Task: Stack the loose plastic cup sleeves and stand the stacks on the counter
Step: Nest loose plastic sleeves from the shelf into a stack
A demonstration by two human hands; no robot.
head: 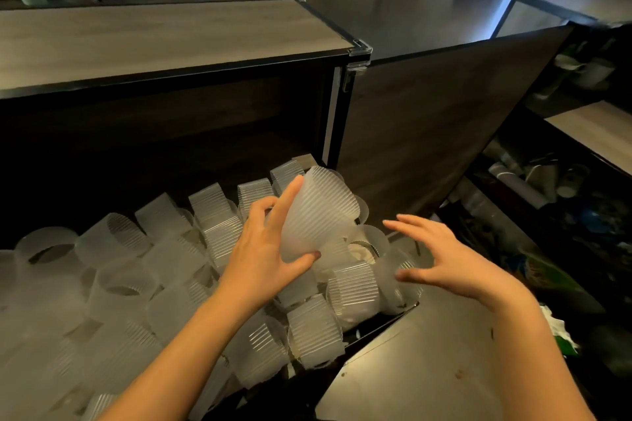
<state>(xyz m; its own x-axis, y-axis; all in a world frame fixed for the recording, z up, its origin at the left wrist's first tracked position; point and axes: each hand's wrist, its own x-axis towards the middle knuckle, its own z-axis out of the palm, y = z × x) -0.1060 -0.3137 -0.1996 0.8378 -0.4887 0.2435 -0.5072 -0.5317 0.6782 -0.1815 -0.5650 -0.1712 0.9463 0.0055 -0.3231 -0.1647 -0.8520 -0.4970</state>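
Several translucent ribbed plastic cup sleeves [113, 270] lie loose and in rows across the lower counter, filling the left and middle of the view. My left hand [263, 249] holds a short nested stack of sleeves [318, 212] tilted above the pile, thumb under its narrow end and fingers along its side. My right hand [441, 256] hovers just right of the stack with fingers spread and slightly bent, holding nothing. A cluster of loose sleeves [355, 287] lies beneath both hands.
A dark cabinet with a wood-grain top [164, 37] rises behind the pile. A steel surface [417, 359] sits at lower right. Dark shelves of clutter [547, 188] stand to the right. Seating booths line the far background.
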